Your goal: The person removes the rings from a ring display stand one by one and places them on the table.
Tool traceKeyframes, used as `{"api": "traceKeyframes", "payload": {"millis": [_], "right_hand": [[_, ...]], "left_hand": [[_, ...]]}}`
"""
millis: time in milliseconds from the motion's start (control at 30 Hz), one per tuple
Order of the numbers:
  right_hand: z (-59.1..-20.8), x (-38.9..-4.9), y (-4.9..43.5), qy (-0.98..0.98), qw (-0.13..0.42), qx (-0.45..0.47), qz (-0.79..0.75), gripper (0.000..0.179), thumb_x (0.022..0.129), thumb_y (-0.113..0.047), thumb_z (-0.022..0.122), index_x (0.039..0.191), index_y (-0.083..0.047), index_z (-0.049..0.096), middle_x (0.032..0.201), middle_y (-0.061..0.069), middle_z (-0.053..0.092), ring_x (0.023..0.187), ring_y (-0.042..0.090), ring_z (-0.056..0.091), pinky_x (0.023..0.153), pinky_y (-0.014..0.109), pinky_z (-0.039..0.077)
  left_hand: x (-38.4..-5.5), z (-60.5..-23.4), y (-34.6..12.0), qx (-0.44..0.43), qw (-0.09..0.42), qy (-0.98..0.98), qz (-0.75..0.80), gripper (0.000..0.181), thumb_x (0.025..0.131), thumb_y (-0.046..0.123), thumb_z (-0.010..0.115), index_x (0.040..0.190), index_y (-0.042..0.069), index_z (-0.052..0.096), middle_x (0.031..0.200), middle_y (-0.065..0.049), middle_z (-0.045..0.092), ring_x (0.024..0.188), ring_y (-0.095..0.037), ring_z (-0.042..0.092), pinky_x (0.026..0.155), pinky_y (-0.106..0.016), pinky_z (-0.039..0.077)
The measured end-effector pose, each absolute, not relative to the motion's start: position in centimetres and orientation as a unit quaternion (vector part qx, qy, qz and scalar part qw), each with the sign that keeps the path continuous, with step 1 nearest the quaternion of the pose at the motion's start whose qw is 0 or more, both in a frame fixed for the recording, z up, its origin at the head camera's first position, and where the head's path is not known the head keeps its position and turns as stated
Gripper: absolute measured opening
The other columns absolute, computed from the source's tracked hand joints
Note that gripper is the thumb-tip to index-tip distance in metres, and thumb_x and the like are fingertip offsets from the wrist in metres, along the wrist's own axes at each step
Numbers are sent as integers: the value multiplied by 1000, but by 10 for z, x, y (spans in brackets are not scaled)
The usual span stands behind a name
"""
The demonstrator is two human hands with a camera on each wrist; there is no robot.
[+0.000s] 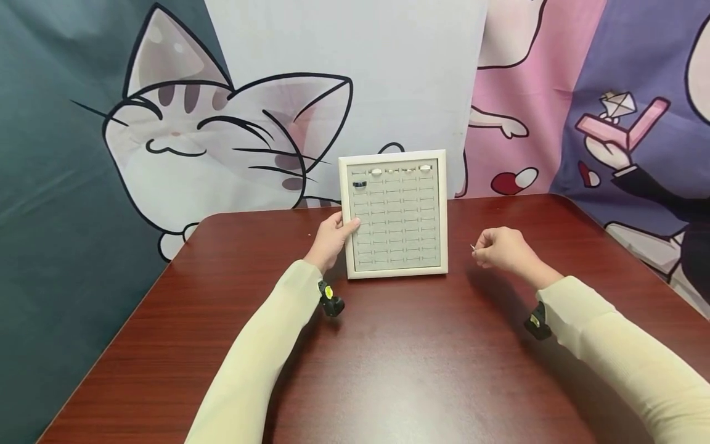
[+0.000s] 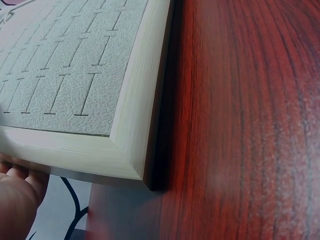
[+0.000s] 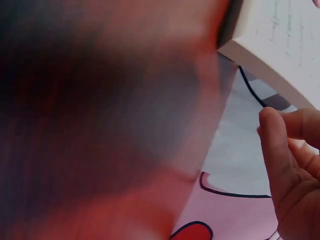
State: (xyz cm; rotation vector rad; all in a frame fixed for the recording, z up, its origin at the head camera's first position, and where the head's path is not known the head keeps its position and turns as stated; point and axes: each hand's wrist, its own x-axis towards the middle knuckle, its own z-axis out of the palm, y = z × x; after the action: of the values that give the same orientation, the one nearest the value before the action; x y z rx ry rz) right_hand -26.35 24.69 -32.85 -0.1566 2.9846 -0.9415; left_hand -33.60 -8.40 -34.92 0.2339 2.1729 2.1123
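Note:
A white-framed ring display board (image 1: pixel 396 246) stands upright on the table, its grey padded face marked with rows of slits. Several silver and gold-toned rings (image 1: pixel 424 168) sit along the top row, and a dark blue ring (image 1: pixel 359 184) is at the left of the second row. My left hand (image 1: pixel 331 237) grips the board's left edge, thumb on the front, other fingers behind. To the right of the board, my right hand (image 1: pixel 503 250) pinches a small silvery ring (image 1: pixel 473 247) between thumb and fingertips. In the right wrist view the fingers largely hide that ring.
The reddish-brown wooden table (image 1: pixel 399 364) carries the board near its far edge. Behind it hangs a cloth backdrop (image 1: pixel 410 74) printed with cartoon figures. A small black camera (image 1: pixel 331 302) is strapped to the left wrist, another camera (image 1: pixel 538 322) to the right.

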Motion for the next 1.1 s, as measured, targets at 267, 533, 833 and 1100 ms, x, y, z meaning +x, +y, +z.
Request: {"api": "traceKeyframes", "payload": {"millis": [267, 533, 833, 1100], "right_hand": [[-347, -262, 255, 943, 57, -30, -326, 13, 77, -4, 65, 68, 1, 57, 58, 2, 60, 55, 11, 60, 55, 29, 55], [-355, -265, 260, 931, 114, -12, -346, 13, 77, -4, 65, 69, 1, 57, 58, 0, 58, 57, 9, 58, 57, 27, 55], [-357, -266, 260, 931, 127, -24, -340, 14, 76, -4, 65, 65, -1, 56, 56, -2, 58, 56, 8, 58, 56, 25, 54], [-356, -265, 260, 933, 120, -11, -340, 11, 76, -5, 64, 67, 1, 60, 57, -1, 59, 54, 7, 57, 55, 25, 54]], "left_hand": [[-337, -352, -83, 78, 55, 714, 694, 35, 89, 25, 57, 122, 13, 52, 113, -9, 64, 93, -19, 65, 83, -33, 52], [-338, -352, -84, 77, 53, 714, 694, 35, 89, 24, 57, 122, 13, 52, 113, -9, 64, 93, -18, 65, 83, -32, 52], [-338, -350, -84, 74, 54, 711, 697, 35, 89, 24, 58, 122, 13, 52, 113, -9, 64, 92, -17, 65, 84, -32, 51], [-337, -350, -84, 78, 55, 712, 695, 37, 89, 25, 57, 123, 13, 51, 115, -9, 63, 93, -17, 65, 84, -32, 51]]}}
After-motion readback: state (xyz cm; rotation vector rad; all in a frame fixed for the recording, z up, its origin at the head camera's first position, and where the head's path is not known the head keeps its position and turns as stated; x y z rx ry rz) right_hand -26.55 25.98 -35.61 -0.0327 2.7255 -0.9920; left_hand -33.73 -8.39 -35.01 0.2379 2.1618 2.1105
